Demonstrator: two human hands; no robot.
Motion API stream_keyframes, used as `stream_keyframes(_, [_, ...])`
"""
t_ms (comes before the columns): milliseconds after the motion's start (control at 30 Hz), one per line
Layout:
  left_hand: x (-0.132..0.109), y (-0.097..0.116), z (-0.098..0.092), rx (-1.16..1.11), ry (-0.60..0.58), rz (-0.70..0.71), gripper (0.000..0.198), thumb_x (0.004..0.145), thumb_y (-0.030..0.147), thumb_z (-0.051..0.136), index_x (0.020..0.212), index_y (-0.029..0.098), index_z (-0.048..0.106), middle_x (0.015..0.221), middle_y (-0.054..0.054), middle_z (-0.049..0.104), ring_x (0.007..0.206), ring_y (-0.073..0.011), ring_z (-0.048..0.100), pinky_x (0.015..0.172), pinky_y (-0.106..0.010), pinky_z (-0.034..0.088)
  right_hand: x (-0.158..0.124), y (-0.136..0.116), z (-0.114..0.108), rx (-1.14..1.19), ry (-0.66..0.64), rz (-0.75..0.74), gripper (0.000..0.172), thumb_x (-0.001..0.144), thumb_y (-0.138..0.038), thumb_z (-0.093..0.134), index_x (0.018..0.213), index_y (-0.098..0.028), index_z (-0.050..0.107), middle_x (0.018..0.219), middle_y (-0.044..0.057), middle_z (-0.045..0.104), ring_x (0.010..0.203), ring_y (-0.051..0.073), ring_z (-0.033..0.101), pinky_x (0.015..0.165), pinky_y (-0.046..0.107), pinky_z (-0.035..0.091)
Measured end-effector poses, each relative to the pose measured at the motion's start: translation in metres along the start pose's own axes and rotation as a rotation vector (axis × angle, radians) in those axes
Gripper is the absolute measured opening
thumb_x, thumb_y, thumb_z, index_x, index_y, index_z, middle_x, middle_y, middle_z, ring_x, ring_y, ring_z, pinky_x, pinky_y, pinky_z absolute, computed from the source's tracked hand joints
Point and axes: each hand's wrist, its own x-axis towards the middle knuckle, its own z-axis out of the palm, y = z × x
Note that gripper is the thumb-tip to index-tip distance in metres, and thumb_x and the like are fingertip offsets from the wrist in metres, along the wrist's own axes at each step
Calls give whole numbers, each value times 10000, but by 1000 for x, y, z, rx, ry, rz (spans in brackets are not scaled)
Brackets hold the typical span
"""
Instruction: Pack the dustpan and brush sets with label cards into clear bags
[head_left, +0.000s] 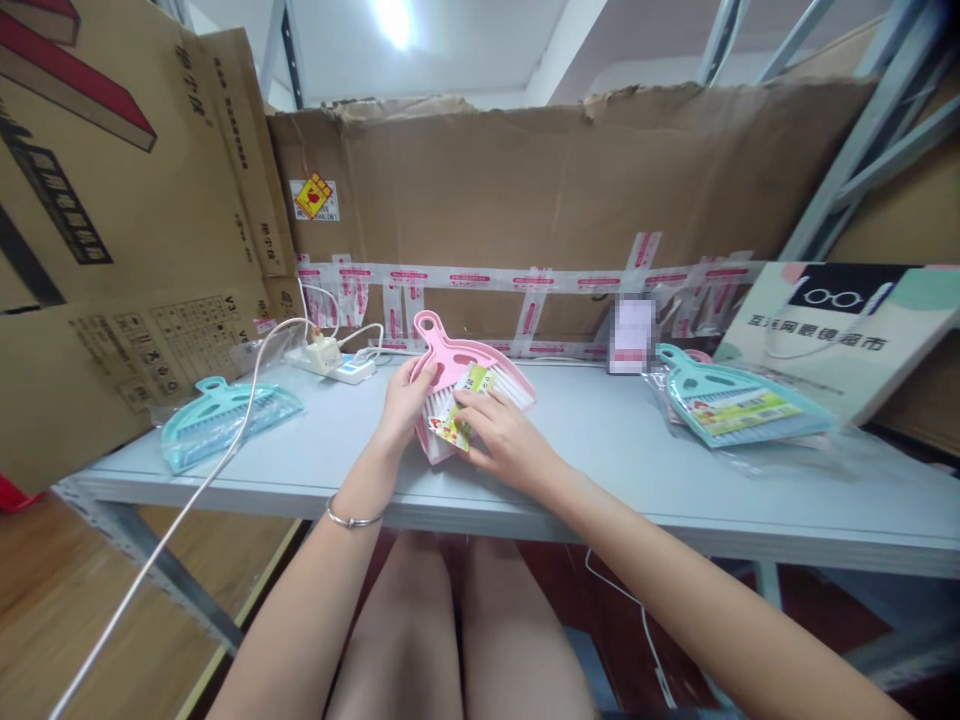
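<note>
A pink dustpan and brush set [472, 352] is tilted up above the front middle of the table, its white bristles showing. My left hand [405, 402] grips its left edge, thumb over the front. A yellow-green printed card [455, 425] lies slantwise across the bristles. Over that card rests my right hand [506, 432], its fingers bent against it; whether they pinch the card or only press it down is hard to see. The fingers of my left hand behind the pan are hidden.
Blue dustpan sets in clear plastic lie left [225, 415] and right [739, 405]. A power strip [352, 370] with a white cable [247, 400] sits behind left. Cardboard [480, 190] walls the back. A phone [631, 335] and a glasses-shop box [832, 340] stand right.
</note>
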Motion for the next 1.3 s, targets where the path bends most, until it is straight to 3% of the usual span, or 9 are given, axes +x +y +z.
stream_keyframes(400, [-1,6,0,-75,17,-73,303,642,351,708,850,154,609,820,-37,658,732,-161,599,644,-262,463,-12,1,-4,-185,-58,185,576,890,-454,407,1350,-108,421,1425,155,360,1315,297,336,1052,504,289])
stream_keyframes(700, [-9,16,-1,6,-242,-112,526,539,193,794,1013,145,571,1013,-90,649,878,-211,619,769,-325,487,-16,7,-3,-110,-41,198,581,883,-479,412,1350,-133,406,1431,160,355,1343,291,281,1092,515,204])
stream_keyframes(767, [-9,17,-2,1,-253,-106,539,534,176,791,1022,143,564,1009,-89,649,874,-212,620,767,-329,490,-19,7,-6,3,56,204,542,878,-456,435,1334,-165,403,1434,153,351,1352,273,265,1097,509,195])
stream_keyframes(833, [-8,18,-2,-14,-221,-118,546,529,178,791,1022,136,561,985,-90,653,843,-207,624,753,-333,494,-20,5,-10,171,325,308,514,855,-434,479,1297,-186,390,1434,153,332,1351,252,264,1092,485,223])
stream_keyframes(933, [-6,22,-1,-76,-170,-121,541,523,190,791,1008,126,559,935,-87,659,795,-198,628,739,-333,498,-16,0,-16,592,790,698,548,775,-424,581,1226,-206,358,1401,157,340,1283,229,370,1030,434,341])
stream_keyframes(1000, [-6,24,0,-123,-173,-107,529,532,210,789,999,128,556,912,-79,659,785,-195,632,741,-333,499,-7,-4,-17,1053,785,947,557,722,-437,635,1172,-220,388,1329,134,442,1174,222,488,939,406,434])
stream_keyframes(1100, [-11,23,5,-123,-170,-73,548,531,214,795,1011,137,542,937,-75,655,816,-201,633,757,-335,501,9,-10,-15,1659,515,1021,451,685,-380,689,1066,-216,510,1158,69,610,993,203,605,793,345,517])
stream_keyframes(1200, [-17,20,11,-39,-179,-21,568,561,216,784,1059,149,519,1013,-86,646,867,-207,631,763,-331,508,21,-16,-9,1826,604,1018,315,661,-185,701,959,-192,598,1020,32,686,892,173,643,735,287,537])
stream_keyframes(1300, [-14,29,1,304,-132,106,443,704,304,690,1088,149,530,1023,-95,655,865,-188,635,731,-304,513,24,-18,-3,1853,697,1094,284,666,-88,663,934,-171,623,953,33,708,834,164,662,708,276,554])
